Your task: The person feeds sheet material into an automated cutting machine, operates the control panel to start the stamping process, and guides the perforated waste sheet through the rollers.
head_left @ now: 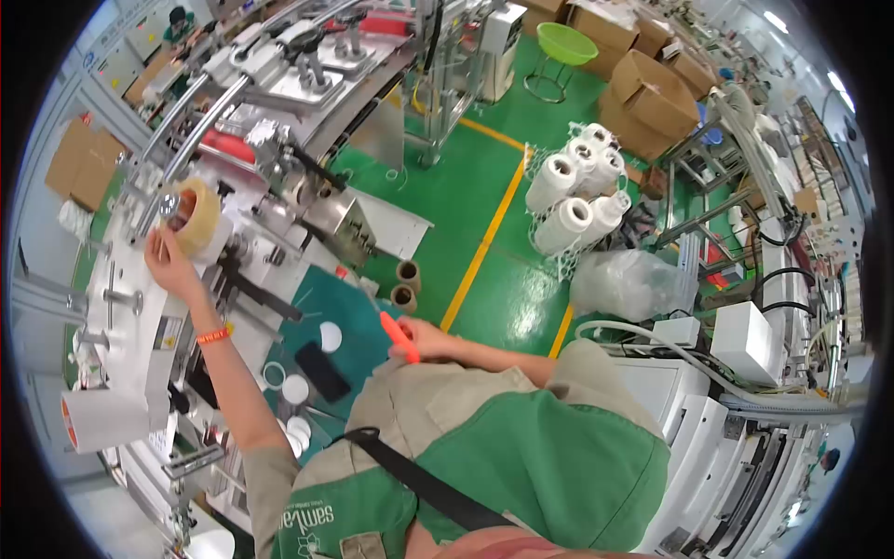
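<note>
My left hand is raised at the machine on the left, its fingertips together at the edge of a wide roll of yellowish tape and just below a shiny metal knob. What the fingertips pinch, if anything, is too small to make out. Close to my body, my right hand is closed round an orange utility knife that points up and to the left. Below it, a teal mat carries a black phone-like slab and several white discs.
Two brown cardboard cores stand beside the mat. White film rolls in netting, a clear plastic bag and a large carton sit on the green floor. White machinery is at my right. Another person is far off, upper left.
</note>
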`<state>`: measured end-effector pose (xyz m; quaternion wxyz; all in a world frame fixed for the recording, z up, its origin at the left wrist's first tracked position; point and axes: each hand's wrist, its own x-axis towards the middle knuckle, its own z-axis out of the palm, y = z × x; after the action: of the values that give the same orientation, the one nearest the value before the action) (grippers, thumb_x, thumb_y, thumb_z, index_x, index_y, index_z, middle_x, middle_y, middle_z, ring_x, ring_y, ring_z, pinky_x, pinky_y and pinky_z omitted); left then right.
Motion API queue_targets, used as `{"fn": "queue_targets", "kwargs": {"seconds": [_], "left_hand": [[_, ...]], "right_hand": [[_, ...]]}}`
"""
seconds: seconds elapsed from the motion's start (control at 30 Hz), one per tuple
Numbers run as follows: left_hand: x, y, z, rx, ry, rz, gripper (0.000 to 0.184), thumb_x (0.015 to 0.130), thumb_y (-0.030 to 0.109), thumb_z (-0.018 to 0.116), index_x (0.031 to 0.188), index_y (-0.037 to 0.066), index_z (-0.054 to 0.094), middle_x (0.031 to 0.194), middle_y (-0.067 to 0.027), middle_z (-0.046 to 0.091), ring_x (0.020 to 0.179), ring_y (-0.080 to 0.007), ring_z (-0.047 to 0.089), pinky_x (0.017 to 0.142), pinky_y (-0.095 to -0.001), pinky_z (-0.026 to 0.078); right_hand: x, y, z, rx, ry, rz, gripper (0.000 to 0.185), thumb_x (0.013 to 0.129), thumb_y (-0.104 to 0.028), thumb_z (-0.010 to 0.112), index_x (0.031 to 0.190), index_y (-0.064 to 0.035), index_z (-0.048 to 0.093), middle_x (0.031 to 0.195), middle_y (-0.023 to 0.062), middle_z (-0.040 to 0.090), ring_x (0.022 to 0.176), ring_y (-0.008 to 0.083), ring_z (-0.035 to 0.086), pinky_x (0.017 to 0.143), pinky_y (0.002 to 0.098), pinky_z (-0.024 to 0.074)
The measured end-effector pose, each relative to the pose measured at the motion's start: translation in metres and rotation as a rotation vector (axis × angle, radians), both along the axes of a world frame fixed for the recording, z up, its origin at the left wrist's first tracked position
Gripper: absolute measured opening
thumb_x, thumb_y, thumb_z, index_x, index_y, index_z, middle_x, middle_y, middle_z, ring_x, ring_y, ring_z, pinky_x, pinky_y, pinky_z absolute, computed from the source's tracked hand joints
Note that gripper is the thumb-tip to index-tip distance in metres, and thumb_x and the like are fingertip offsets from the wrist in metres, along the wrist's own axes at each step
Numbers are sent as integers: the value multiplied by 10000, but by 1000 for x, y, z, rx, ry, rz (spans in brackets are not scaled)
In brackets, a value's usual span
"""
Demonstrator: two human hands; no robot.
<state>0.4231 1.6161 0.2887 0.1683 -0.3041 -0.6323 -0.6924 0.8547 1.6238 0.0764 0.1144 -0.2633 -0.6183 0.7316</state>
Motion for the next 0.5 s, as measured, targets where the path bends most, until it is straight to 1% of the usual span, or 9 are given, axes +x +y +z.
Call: {"fn": "queue_targets", "kwargs": {"seconds": [0.03, 0.1, 0.17, 0.27, 0.33, 0.37, 0.4, 0.43, 0.5], "left_hand": [[4, 3, 0, 61, -46, 44, 399, 863, 185, 719, 1168, -19, 561, 1093, -111, 619, 958, -186, 617, 819, -291, 518], [7, 3, 1, 88, -83, 20, 394, 860, 181, 723, 1163, -9, 558, 1076, -110, 618, 935, -182, 619, 819, -293, 518], [-3, 1, -3, 35, -95, 49, 406, 860, 183, 718, 1180, 1, 547, 1046, -88, 603, 916, -173, 616, 795, -289, 515], [-31, -3, -10, -62, -53, 20, 396, 866, 171, 683, 1198, 9, 544, 1034, -67, 580, 900, -170, 610, 768, -282, 502], [-34, -3, -11, -82, -52, -32, 383, 874, 148, 646, 1210, 13, 521, 1019, -72, 569, 917, -164, 603, 792, -274, 492], [-36, -2, -11, -85, -47, -56, 369, 885, 139, 627, 1212, 17, 505, 963, -55, 552, 870, -140, 583, 776, -260, 481], [-39, 0, -15, -65, -25, -134, 334, 899, 137, 606, 1196, 24, 502, 918, -40, 533, 815, -113, 550, 749, -245, 468], [-41, 0, -19, -87, -28, -121, 300, 908, 132, 590, 1177, 30, 505, 896, -32, 521, 794, -89, 523, 727, -228, 453], [-43, 0, -21, -135, -5, -101, 337, 932, 176, 576, 1219, 24, 485, 962, -69, 557, 871, -133, 549, 781, -266, 458]], "right_hand": [[-1, 0, 13, 60, -46, -2, 524, 694, -283, 824, 1046, -10, 549, 881, 65, 606, 795, 134, 565, 712, 304, 486], [2, 0, 31, 49, -108, 10, 521, 692, -277, 819, 1049, -5, 553, 879, 61, 612, 785, 133, 572, 701, 288, 486], [3, 1, 41, 13, -176, 24, 513, 694, -267, 812, 1047, -5, 546, 871, 49, 610, 772, 126, 573, 685, 276, 485], [5, 1, 27, -54, -109, 2, 501, 694, -271, 815, 1026, -14, 540, 868, 45, 606, 763, 122, 569, 667, 276, 486], [7, 1, 27, -69, -159, 0, 483, 699, -269, 813, 1013, -19, 544, 865, 41, 599, 751, 115, 560, 650, 275, 483], [9, 2, 28, -68, -169, 0, 477, 700, -266, 811, 1009, -21, 545, 859, 39, 595, 745, 111, 557, 639, 273, 481], [10, 2, 28, -97, -189, -9, 476, 700, -267, 811, 1011, -22, 547, 842, 31, 589, 727, 106, 550, 617, 264, 474], [10, 2, 25, -132, -145, -13, 483, 698, -268, 811, 1020, -20, 549, 837, 25, 589, 716, 102, 548, 607, 256, 470], [5, 0, 16, -103, -164, -42, 486, 699, -265, 811, 1025, -17, 550, 834, 26, 591, 710, 103, 548, 612, 262, 469]]}}
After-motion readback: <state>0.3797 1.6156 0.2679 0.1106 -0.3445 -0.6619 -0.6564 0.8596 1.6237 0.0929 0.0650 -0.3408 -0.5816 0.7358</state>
